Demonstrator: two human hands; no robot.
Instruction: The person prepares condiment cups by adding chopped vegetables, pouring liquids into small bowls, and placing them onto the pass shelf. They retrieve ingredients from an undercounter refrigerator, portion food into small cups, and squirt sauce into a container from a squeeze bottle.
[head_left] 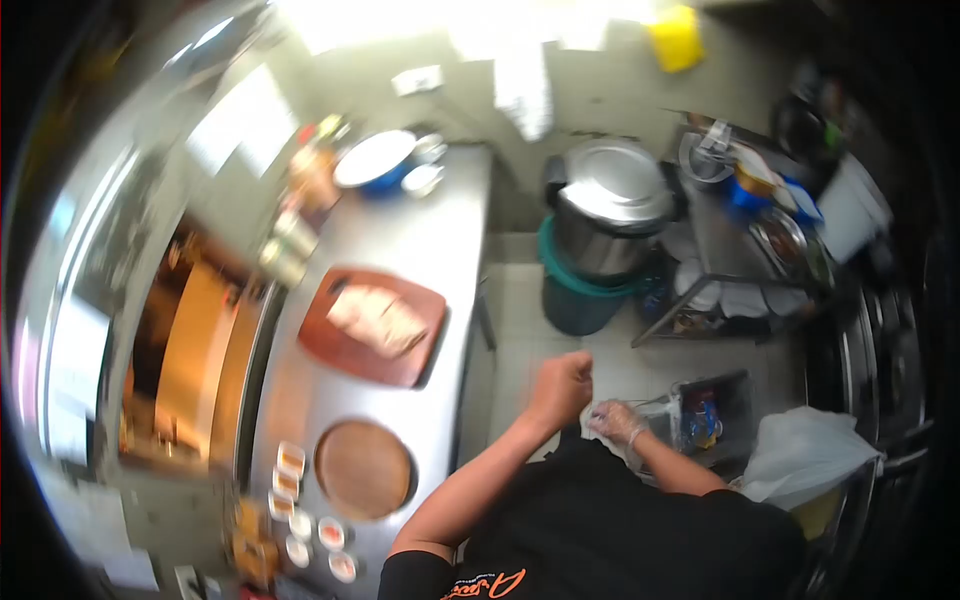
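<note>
My left hand is bare and closed into a fist in front of my body. What it may hold is hidden. My right hand is just beside and below it, in a clear plastic glove, with its fingers curled. Something pale and thin shows by those fingers, too blurred to name. On the steel table to my left, a folded slab of pale raw meat lies on a reddish-brown cutting board. Nearer me on that table is a round wooden board.
Small cups of sauces line the near left of the steel table. Ahead, a lidded metal pot sits on a green bin. A metal rack with containers, a black tray and a white plastic bag are at right.
</note>
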